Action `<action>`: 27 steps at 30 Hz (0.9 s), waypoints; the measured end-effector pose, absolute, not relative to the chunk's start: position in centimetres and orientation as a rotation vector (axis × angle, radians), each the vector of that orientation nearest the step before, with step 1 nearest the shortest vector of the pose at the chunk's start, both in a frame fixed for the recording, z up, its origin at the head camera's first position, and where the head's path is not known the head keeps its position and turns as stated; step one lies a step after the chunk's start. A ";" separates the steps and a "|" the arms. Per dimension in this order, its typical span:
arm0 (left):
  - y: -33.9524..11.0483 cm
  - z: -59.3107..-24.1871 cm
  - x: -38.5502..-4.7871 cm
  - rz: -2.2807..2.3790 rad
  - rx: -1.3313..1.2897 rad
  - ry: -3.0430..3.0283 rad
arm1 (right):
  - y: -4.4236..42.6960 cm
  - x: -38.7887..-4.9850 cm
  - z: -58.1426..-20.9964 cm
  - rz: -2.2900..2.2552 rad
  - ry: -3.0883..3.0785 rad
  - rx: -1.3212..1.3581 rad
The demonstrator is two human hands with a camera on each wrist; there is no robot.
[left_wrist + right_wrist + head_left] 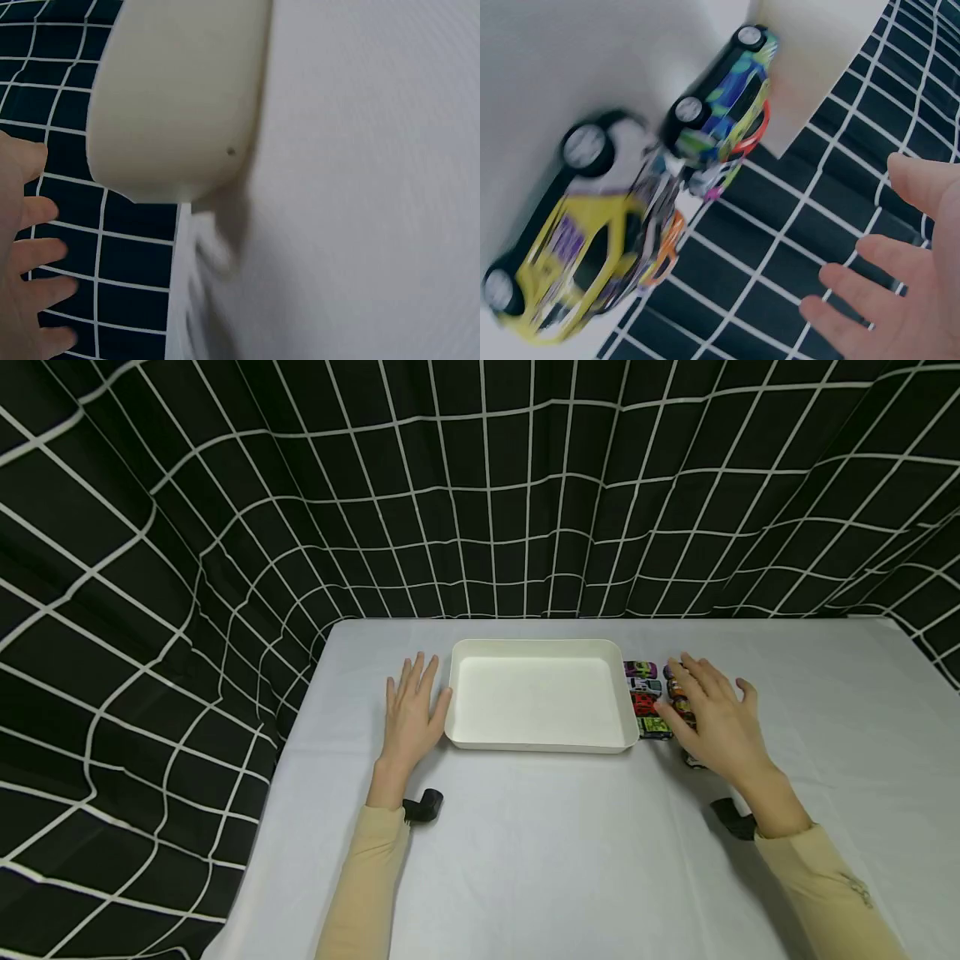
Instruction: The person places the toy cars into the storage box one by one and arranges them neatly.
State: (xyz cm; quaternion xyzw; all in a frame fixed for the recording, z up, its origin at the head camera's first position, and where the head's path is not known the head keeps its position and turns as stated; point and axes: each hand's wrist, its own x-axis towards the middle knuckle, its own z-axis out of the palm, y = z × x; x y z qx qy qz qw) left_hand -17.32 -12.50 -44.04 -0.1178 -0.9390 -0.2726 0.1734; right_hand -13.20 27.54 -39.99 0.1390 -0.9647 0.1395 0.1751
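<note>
A shallow white tray [543, 697] lies on the table with nothing in it. Beside its left end, my left hand [411, 722] is spread with straight fingers and holds nothing. Small toy cars stand in two columns by the tray's right end. The nearer column has a purple-green car [641, 670], a silver-blue car [645, 686], a red car [643, 703] and a green car [655, 727]. My right hand [716, 722] is over the other column and partly hides it, fingers loosely bent and gripping nothing. In the right wrist view, a yellow car [574, 240] appears blurred, apart from the fingers.
A white cloth covers the table [525, 843]. Behind and to the left hangs a black curtain [517, 502] with a white grid. Black wrist cameras, a left one [426, 806] and a right one [733, 818], sit at my wrists.
</note>
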 end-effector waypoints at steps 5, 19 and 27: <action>-12.3 -44.0 -17.1 -1.079 -0.328 -2.620 | 28.9 -12.4 -39.9 0.426 -2.651 0.437; -12.0 -44.5 -17.5 -1.410 -0.333 -2.531 | 33.3 -9.6 -41.0 0.488 -2.632 0.592; -12.0 -44.9 -17.7 -1.472 -0.286 -2.561 | 34.2 -8.8 -42.4 0.491 -2.644 0.658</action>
